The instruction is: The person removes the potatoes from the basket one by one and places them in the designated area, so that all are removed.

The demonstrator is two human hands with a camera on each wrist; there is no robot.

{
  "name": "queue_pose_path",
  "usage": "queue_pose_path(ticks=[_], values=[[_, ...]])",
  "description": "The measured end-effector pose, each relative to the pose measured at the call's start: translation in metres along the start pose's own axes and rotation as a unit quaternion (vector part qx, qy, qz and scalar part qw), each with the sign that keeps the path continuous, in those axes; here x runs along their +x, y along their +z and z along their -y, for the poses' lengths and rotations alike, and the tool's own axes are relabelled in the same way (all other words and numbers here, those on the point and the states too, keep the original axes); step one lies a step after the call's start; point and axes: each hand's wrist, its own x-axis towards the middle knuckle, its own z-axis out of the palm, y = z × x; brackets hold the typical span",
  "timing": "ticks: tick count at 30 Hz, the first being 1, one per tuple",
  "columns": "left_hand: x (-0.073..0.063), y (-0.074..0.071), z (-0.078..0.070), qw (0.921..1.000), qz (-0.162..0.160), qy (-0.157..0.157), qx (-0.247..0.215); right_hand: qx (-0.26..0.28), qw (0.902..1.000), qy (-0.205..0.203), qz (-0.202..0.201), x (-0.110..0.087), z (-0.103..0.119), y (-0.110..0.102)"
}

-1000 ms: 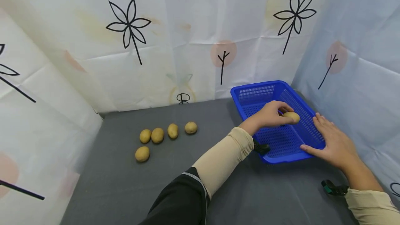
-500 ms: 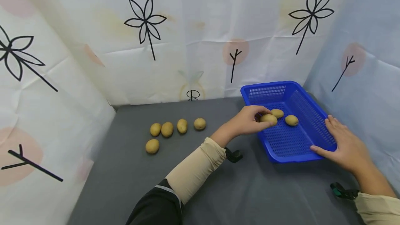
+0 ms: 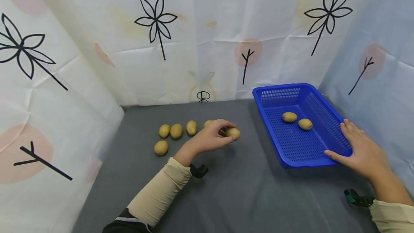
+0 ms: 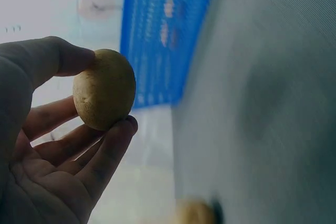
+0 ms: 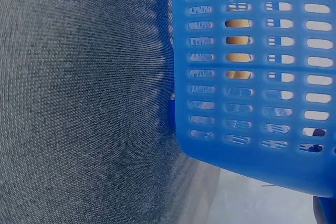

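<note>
My left hand [image 3: 211,136] pinches a potato [image 3: 232,133] between thumb and fingertips, held above the grey table left of the basket. The left wrist view shows that potato [image 4: 105,90] up close, with the thumb on one side and fingers on the other. Two potatoes [image 3: 305,124] lie inside the blue plastic basket [image 3: 310,163]. My right hand [image 3: 363,150] rests at the basket's near right corner, fingers straight along the right side and thumb at the front rim. Through the slots of the basket wall [image 5: 252,166], a potato [image 5: 239,40] shows in the right wrist view.
Several potatoes [image 3: 176,131] lie on the grey table [image 3: 245,197] to the left, one [image 3: 207,122] partly hidden behind my left hand. Patterned white cloth [image 3: 200,28] stands behind the table and on both sides. The basket sits close to the right cloth.
Still holding the potato, my left hand has moved left from over the basket to over the table. Two potatoes in the basket have come into sight. The right hand stays at the basket.
</note>
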Motion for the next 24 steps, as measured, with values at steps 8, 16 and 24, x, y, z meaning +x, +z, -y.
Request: queue_pose_path(ticks=[8,16,24], values=[[-0.063,-0.031,0.033,0.9956,-0.054,-0.064,0.041,0.002,1.0000,0.007,0.000,0.000,-0.001,0.003],[-0.100,-0.042,0.046,0.9850,-0.101,-0.082,0.113,-0.006,1.0000,0.005,-0.002,0.002,-0.001,0.000],[-0.119,-0.046,0.059,0.9761,-0.107,-0.091,0.166,-0.007,1.0000,0.006,-0.004,0.000,0.001,0.002]])
